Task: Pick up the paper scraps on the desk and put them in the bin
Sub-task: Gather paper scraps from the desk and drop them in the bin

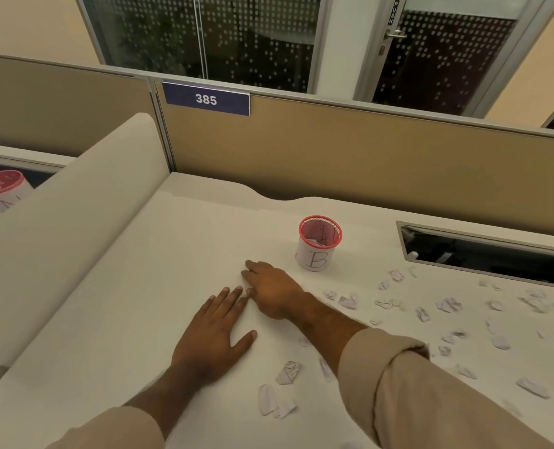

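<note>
Several crumpled white paper scraps [288,372] lie scattered over the right and near part of the white desk [159,254]. A small red mesh bin [319,243], wrapped in paper marked "B", stands upright at the desk's middle with a scrap inside. My left hand [212,335] lies flat on the desk, fingers straight and spread. Just beyond it my right hand [269,286] rests palm down, fingers extended to the left, left of the bin. Neither hand holds anything.
A tan partition [366,150] with a "385" label [206,99] closes the desk's back. A white divider [75,228] runs along the left. A cable slot [483,251] opens at the right rear. Another red bin [2,186] stands on the neighbouring desk.
</note>
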### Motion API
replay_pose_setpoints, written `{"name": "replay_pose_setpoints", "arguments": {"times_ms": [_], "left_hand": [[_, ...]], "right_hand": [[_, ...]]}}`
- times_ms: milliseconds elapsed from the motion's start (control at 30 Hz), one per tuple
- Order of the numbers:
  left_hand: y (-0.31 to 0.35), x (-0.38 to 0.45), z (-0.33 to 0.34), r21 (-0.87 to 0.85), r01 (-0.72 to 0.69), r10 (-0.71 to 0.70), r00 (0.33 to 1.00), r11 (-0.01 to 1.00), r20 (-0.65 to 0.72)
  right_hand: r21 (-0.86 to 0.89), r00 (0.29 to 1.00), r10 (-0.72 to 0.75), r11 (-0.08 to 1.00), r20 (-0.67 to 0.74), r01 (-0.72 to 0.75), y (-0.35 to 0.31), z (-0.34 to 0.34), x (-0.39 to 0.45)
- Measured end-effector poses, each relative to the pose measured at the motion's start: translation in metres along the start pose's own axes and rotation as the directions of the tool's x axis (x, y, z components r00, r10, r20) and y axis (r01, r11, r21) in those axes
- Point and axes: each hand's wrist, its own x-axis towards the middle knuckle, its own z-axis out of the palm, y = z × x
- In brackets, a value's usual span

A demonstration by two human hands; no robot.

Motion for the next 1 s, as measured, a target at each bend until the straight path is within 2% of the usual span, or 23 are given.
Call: {"name": "replay_pose_setpoints", "arguments": {"times_ms": [267, 433, 533, 600, 800, 933, 1000], "left_hand": [[0.001, -0.001, -0.001, -0.003, 0.01, -0.011, 1.0, 1.0, -0.006], [0.002, -0.001, -0.001, -0.003, 0.017, -0.017, 1.0, 1.0, 0.003], [0.002, -0.001, -0.001, -0.006, 0.019, -0.019, 1.0, 1.0, 0.006], [0.002, -0.002, -0.001, -0.011, 0.024, -0.024, 1.0, 1.0, 0.007], [0.002, 0.0, 0.0, -0.024, 0.022, -0.022, 1.0, 0.999, 0.004], [0.001, -0.001, 0.001, -0.016, 0.023, -0.022, 1.0, 1.0, 0.008], [0.0, -0.001, 0.002, -0.009, 0.022, -0.022, 1.0, 1.0, 0.009]], "right_hand": [[-0.073, 0.999, 0.047, 0.996, -0.001, -0.047, 0.023, -0.007, -0.04], [0.116, 0.973, 0.18, 0.98, -0.147, -0.163, 0.041, -0.016, -0.059], [0.162, 0.964, 0.257, 0.957, -0.075, -0.242, 0.049, -0.015, -0.069], [0.176, 0.968, 0.247, 0.956, -0.044, -0.236, 0.048, -0.011, -0.071], [0.404, 0.967, 0.239, 0.896, -0.086, -0.185, 0.042, -0.012, -0.072], [0.313, 0.979, 0.2, 0.928, 0.046, -0.205, 0.042, -0.017, -0.069], [0.26, 0.978, 0.199, 0.942, 0.068, -0.21, 0.039, -0.018, -0.063]]}}
